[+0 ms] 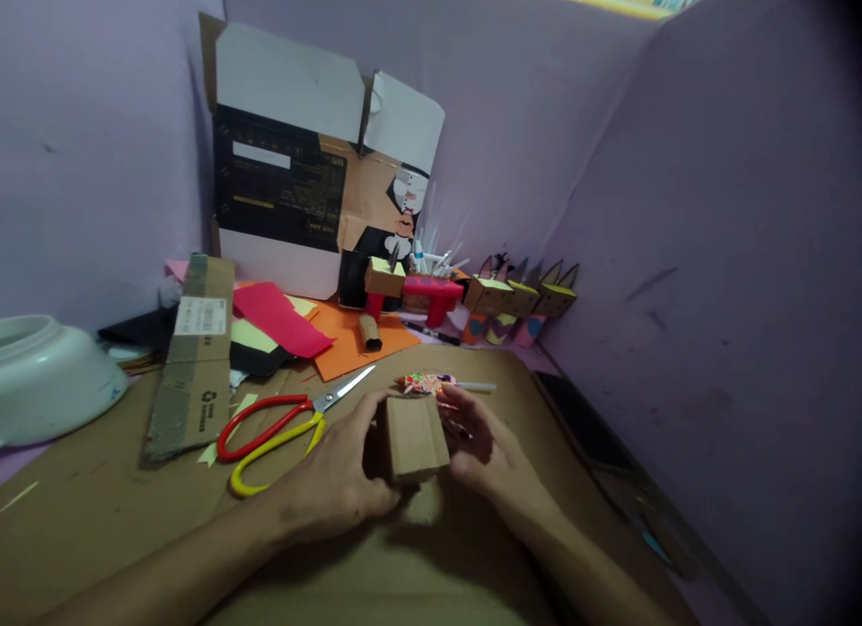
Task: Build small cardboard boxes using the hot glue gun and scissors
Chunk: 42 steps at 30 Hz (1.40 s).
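Note:
A small brown cardboard box (417, 433) is held just above the cardboard sheet in front of me. My left hand (350, 469) grips its left side, thumb low near the bottom edge and fingers partly hidden behind it. On the right, my right hand (488, 446) curves round the box, with thumb and fingertips against its right edge. Just beyond the box lies a colourful patterned glue gun (431, 383) with a white stick (478, 387) out of its right end. Scissors (303, 419) with one red and one yellow handle lie open to the left.
A cardboard sheet (283, 563) covers the table. At left are a white bowl (60, 379) and a cardboard strip (195, 365). Behind stand coloured paper (283, 321), an unfolded carton (283, 78), a red animal figure (435, 294) and several eared cardboard figures (488, 298). A dark flat object (583, 419) lies right.

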Available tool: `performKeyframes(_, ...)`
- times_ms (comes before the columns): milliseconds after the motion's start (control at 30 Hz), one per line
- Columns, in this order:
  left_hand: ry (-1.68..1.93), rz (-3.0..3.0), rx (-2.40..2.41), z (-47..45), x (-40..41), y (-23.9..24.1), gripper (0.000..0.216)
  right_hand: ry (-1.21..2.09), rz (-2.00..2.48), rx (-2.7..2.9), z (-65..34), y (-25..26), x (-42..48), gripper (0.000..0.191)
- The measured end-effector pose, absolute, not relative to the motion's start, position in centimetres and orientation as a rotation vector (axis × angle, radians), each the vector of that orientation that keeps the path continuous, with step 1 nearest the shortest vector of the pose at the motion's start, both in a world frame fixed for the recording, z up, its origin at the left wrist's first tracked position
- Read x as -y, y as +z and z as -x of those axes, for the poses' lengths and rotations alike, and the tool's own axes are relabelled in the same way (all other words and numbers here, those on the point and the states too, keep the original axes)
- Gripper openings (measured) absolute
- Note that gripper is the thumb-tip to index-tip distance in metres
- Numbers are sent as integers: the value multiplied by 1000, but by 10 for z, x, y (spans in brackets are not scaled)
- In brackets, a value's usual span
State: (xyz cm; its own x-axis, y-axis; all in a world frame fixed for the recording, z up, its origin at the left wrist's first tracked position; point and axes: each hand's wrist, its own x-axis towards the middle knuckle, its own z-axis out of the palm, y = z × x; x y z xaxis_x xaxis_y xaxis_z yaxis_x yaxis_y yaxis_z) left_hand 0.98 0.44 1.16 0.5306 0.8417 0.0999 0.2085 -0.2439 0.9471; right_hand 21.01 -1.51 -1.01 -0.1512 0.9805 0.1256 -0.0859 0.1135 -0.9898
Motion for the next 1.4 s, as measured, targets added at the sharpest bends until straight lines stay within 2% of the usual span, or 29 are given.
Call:
performKeyframes(133,754,-1849,-888,-15,1,8,77,1486,1008,1174,-209,-11,16,65)
performKeyframes(333,746,-1706,-739,-12,0,6,81,1394,951,1231,-201,-7,16,68)
performKeyframes(500,821,-1436,-674,-11,-8,1,69,1308,881,1305,-195,-12,16,67)
performKeyframes(633,791,-1428,-769,-13,-10,-2,63,1310,839,1334,-192,-10,18,67)
performKeyframes(900,755,-1450,-753,-11,-15,-4,63,1367,830,1333,-195,-10,13,74)
performKeyframes(1033,817,-1428,-771,-13,-13,-3,70,1398,923,1253,-196,-12,10,76)
performKeyframes(1100,830,-1483,-771,-14,-11,0,66,1380,958,1234,-197,-13,9,77)
performKeyframes(1167,828,-1533,-779,-14,-8,2,58,1373,977,1233,-198,-13,10,74)
performKeyframes(1300,853,-1550,-847,-13,-8,4,53,1395,995,1249,-201,-13,13,57)
performKeyframes(1400,886,-1589,-922,-12,-9,3,50,1393,994,1252,-202,-14,14,55)
